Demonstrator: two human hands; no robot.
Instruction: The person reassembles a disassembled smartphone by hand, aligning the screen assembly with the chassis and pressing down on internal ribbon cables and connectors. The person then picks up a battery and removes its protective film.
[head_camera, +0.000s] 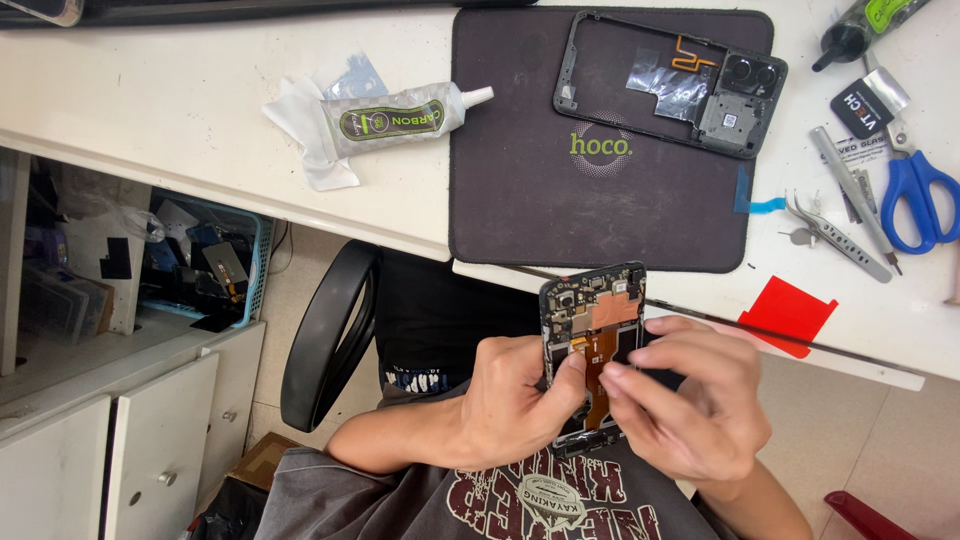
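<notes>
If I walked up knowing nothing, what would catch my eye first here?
Probably the opened black smartphone with its copper-coloured innards showing, held upright below the desk edge by the left hand and right hand, whose fingertips meet on its orange ribbon cable. Above it on the white desk lies a dark rectangular work mat carrying a black phone frame. Blue-handled scissors sit at the far right.

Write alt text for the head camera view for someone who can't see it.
Two bare hands hold an opened smartphone over the person's lap, left hand gripping its edge, right hand pinching at its orange flex cable. On the white desk above lie a dark mat with a phone frame, a glue tube and blue scissors.
</notes>
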